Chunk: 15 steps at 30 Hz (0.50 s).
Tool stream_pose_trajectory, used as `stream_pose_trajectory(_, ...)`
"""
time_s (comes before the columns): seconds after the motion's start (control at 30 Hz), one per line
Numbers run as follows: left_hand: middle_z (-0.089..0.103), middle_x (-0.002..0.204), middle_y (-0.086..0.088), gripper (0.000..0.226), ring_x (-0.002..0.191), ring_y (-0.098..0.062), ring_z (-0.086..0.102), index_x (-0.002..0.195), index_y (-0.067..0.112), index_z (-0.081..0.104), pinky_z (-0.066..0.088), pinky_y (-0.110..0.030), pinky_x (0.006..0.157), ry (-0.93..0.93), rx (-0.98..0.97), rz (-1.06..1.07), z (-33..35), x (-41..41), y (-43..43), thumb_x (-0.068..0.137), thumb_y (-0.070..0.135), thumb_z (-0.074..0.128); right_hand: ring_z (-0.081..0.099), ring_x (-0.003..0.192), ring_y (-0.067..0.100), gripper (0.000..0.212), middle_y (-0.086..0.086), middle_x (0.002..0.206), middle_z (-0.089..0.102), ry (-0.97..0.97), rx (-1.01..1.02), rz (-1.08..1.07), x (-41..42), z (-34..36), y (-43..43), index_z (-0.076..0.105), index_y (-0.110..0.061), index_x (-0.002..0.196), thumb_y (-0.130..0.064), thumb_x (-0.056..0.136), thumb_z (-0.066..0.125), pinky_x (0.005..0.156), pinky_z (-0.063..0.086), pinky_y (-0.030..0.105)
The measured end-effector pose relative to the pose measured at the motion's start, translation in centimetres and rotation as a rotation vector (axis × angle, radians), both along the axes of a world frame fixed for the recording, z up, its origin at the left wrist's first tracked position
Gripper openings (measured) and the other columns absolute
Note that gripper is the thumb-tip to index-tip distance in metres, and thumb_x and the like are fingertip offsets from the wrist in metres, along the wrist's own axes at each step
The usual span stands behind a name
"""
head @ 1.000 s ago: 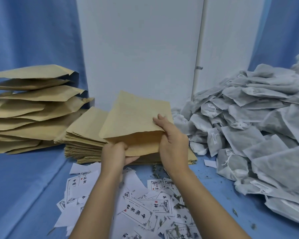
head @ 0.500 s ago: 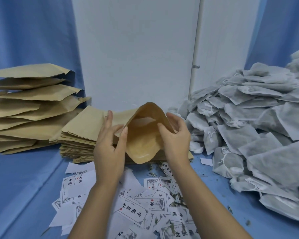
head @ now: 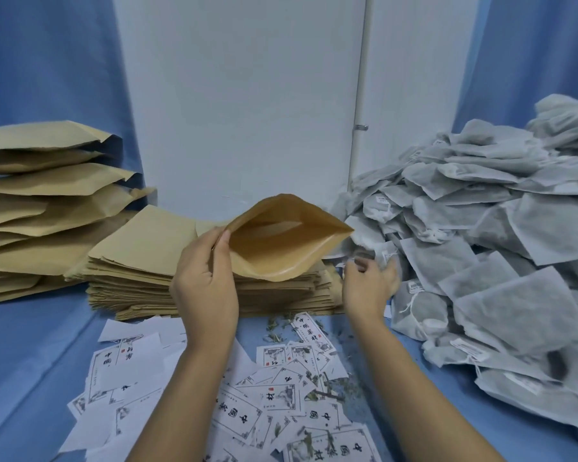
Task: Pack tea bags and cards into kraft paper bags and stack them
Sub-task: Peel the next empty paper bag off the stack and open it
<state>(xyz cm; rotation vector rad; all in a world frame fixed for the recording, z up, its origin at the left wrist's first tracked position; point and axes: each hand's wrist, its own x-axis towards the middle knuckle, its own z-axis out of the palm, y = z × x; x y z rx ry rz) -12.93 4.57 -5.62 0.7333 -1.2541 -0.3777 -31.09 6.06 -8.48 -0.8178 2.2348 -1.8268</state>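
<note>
Left hand (head: 207,285) at frame centre grips left mouth edge of open kraft bag (head: 281,241), thumb inside rim, mouth gaping toward camera, bag lifted above flat kraft bag stack (head: 141,261). Right hand (head: 369,281) apart from bag, at near edge of tea bag pile (head: 498,245) on right; fingers curled but blurred, cannot tell if clamped on anything. Filled kraft bag stack (head: 30,211) at left. Cards (head: 241,411) scattered lower centre on blue counter (head: 30,361), loose leaf bits among them.
</note>
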Motion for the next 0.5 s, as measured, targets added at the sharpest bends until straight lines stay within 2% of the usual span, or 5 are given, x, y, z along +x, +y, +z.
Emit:
stream_pose_trajectory(0.07, 0.068, 0.097, -0.002, 0.019, 0.089, -0.009, 0.061, 0.106, 0.013, 0.070, 0.048, -0.021, 0.082, 0.024, 0.001, -0.017, 0.4, -0.8, 0.3, 0.095, 0.016, 0.055, -0.005, 0.146, 0.025, 0.042, 0.011, 0.160, -0.003, 0.126, 0.231, 0.025, -1.7, -1.2, 0.2, 0.051, -0.009, 0.134, -0.022, 0.094, 0.045, 0.116, 0.007, 0.039)
stream_pose_trajectory(0.17, 0.067, 0.094, 0.004, 0.017, 0.088, -0.004, 0.060, 0.105, 0.022, 0.067, 0.046, -0.016, 0.080, 0.066, 0.000, -0.028, 0.7, -1.6, 0.6, 0.095, 0.018, 0.054, -0.001, 0.146, 0.029, 0.049, 0.016, 0.160, 0.002, 0.294, 0.370, 0.055, -3.5, -2.6, 0.8, 0.035, 0.001, 0.142, -0.017, 0.097, 0.041, 0.117, 0.001, 0.035)
stream_pose_trajectory(0.3, 0.064, 0.089, 0.013, 0.017, 0.085, 0.005, 0.058, 0.104, 0.022, 0.067, 0.044, -0.009, 0.078, 0.050, -0.002, -0.022, 0.5, -1.8, 0.5, 0.095, 0.017, 0.054, 0.030, 0.135, 0.028, 0.036, 0.017, 0.142, 0.044, 0.477, 0.152, -0.009, -3.2, -3.2, 1.6, 0.056, 0.005, 0.124, -0.003, 0.092, 0.039, 0.114, 0.018, 0.032)
stream_pose_trajectory(0.4, 0.064, 0.088, 0.012, 0.016, 0.081, 0.006, 0.057, 0.104, 0.021, 0.067, 0.043, -0.008, 0.076, 0.045, 0.017, -0.017, 0.4, -1.5, 0.5, 0.096, 0.016, 0.054, 0.046, 0.121, 0.027, 0.036, 0.012, 0.120, 0.061, 0.631, -0.014, -0.019, -2.4, -2.3, 2.2, 0.068, -0.003, 0.106, -0.011, 0.087, 0.039, 0.104, 0.032, 0.035)
stream_pose_trajectory(0.5, 0.066, 0.088, 0.001, 0.018, 0.078, -0.002, 0.055, 0.103, 0.013, 0.070, 0.045, -0.016, 0.075, 0.073, 0.049, -0.007, 0.5, -1.0, 0.4, 0.096, 0.017, 0.053, 0.020, 0.144, 0.024, 0.045, 0.007, 0.152, 0.035, 0.846, 0.401, 0.097, -2.4, -3.0, 1.9, 0.054, -0.010, 0.133, -0.022, 0.092, 0.036, 0.117, 0.012, 0.040)
